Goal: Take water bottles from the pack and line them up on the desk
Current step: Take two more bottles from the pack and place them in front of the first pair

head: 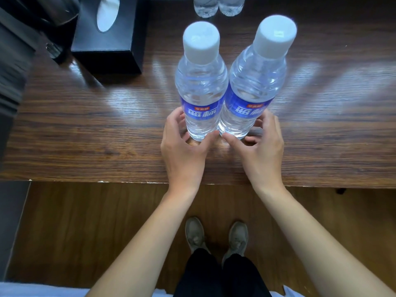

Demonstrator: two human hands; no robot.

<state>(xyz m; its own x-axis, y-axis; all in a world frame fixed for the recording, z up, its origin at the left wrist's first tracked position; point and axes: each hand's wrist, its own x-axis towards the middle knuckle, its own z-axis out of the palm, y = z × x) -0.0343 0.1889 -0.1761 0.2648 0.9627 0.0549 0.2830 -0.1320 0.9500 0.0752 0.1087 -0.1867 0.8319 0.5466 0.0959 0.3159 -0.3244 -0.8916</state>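
Two clear water bottles with white caps and blue labels stand upright side by side, touching, on the dark wooden desk (85, 125). The left bottle (201, 86) has my left hand (184, 146) cupped loosely around its base, fingers spread, thumb near the bottle's foot. Around the base of the right bottle (255, 82) curves my right hand (261, 144), fingers apart, thumb pointing at the gap between the bottles. Neither hand clearly grips. Two more bottles (218, 6) stand at the far edge of the desk, only their lower parts in view.
A black tissue box (111, 39) sits at the back left of the desk, with dark metal items (49, 20) beside it. The desk's front edge (128, 182) runs across the frame; below it are wooden floor and my shoes (216, 236).
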